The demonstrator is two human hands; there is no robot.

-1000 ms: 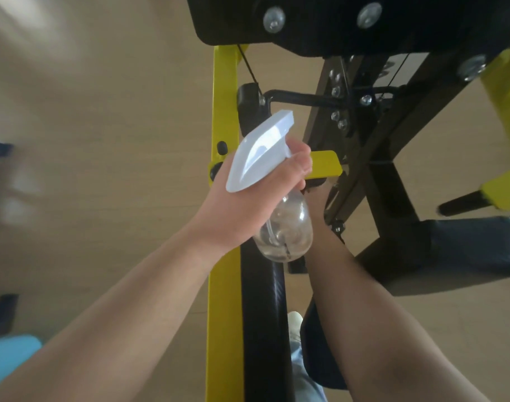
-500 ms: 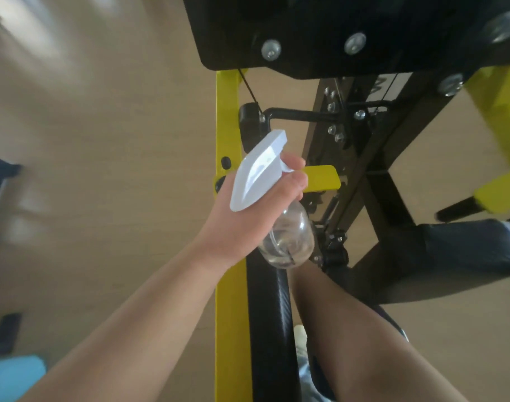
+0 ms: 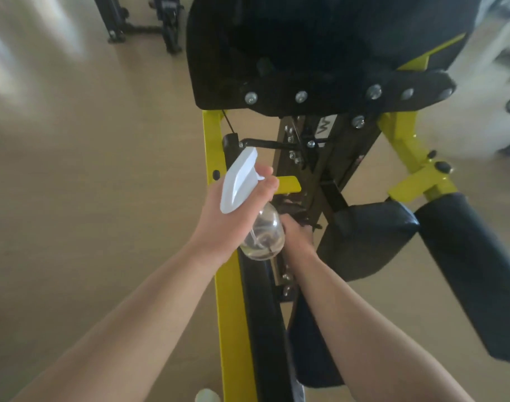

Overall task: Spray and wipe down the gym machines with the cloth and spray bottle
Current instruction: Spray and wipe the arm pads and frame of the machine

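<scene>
The bottle (image 3: 264, 237) is in the left hand (image 3: 229, 224), held up over the yellow bar (image 3: 212, 146) of the machine. The fingers curl tight round its neck, just under the white top (image 3: 237, 184). The clear round part hangs below the hand. The right hand (image 3: 297, 237) is just beside the bottle, lower down, reaching into the black parts next to a pad (image 3: 366, 239). Its fingers are hidden, so its grip cannot be told.

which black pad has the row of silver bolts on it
The big top pad, above the yellow frame; the squarish pad and long roller pad to the right show none.
</scene>
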